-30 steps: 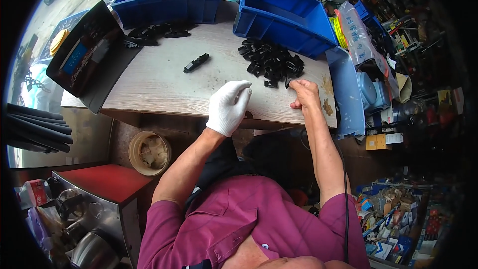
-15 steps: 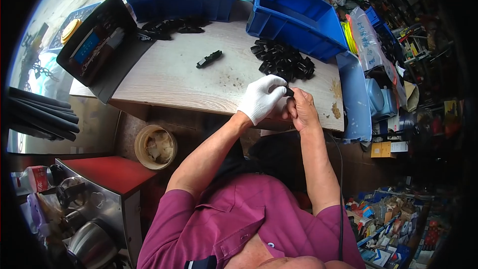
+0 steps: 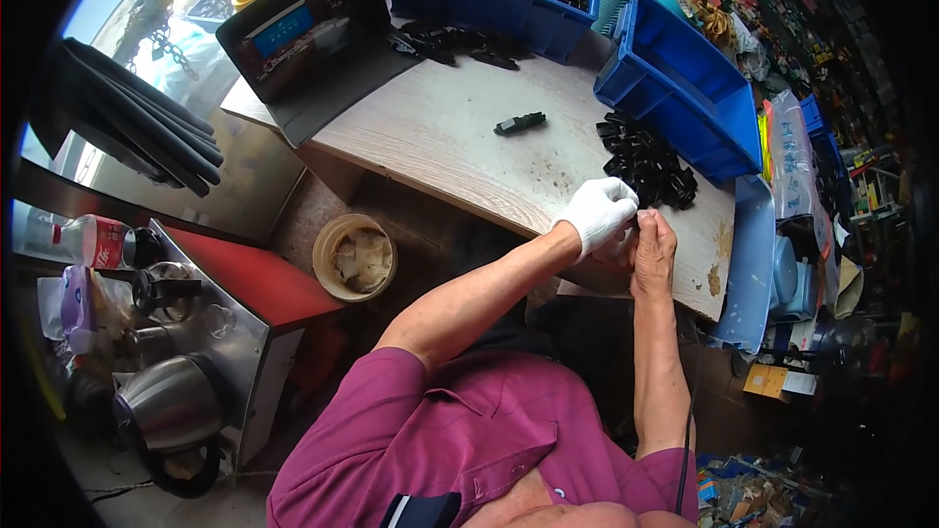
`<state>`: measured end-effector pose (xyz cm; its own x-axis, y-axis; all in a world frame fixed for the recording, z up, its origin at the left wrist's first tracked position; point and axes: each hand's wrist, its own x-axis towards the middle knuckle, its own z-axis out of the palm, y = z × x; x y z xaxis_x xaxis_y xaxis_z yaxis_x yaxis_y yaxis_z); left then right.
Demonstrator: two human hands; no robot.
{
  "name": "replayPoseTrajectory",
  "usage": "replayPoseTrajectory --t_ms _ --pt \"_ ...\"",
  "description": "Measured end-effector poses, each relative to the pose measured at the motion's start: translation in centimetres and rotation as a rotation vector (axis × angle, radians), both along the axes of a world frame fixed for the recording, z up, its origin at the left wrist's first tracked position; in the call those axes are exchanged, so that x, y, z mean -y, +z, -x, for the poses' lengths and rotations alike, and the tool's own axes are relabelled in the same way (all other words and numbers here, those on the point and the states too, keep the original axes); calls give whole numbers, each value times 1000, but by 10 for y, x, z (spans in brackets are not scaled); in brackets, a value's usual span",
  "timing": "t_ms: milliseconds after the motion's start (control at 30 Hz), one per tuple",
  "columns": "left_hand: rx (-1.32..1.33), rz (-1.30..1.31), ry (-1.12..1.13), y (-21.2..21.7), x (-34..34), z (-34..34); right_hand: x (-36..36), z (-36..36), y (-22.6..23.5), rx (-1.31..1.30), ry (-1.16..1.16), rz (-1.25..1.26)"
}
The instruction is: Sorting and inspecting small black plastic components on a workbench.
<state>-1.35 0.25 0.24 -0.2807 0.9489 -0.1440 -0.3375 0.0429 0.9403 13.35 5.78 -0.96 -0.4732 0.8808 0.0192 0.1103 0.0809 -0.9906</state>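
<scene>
My left hand [image 3: 599, 215], in a white glove, is closed at the table's front edge, its thumb and fingers pinched. Against it, my bare right hand [image 3: 652, 252] is also closed, thumb uppermost. Both hands grip a small black plastic part between their fingertips, which now hide most of it. Just beyond them lies a pile of black plastic parts [image 3: 641, 152]. One longer black piece [image 3: 519, 123] rests alone on the pale wooden table [image 3: 440, 127], left of the pile.
A blue bin of black parts [image 3: 489, 2] and a second blue bin [image 3: 675, 88] stand at the back. A tablet in a dark case [image 3: 303, 29] leans at the left. Below are a waste bucket [image 3: 354, 257] and a red-topped cabinet [image 3: 240, 274] with a steel kettle [image 3: 171, 406].
The whole view has turned, so the table and hands appear farther right. My hands stay together, and the black part between them is now mostly covered by my fingers.
</scene>
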Motion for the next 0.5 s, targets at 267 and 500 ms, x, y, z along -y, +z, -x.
replayPoseTrajectory --t_ms 267,500 --pt "-1482 111 676 -2 37 106 13 15 14 -81 -137 204" --pt "-1521 -34 529 -22 28 120 17 17 22 -127 -250 251"
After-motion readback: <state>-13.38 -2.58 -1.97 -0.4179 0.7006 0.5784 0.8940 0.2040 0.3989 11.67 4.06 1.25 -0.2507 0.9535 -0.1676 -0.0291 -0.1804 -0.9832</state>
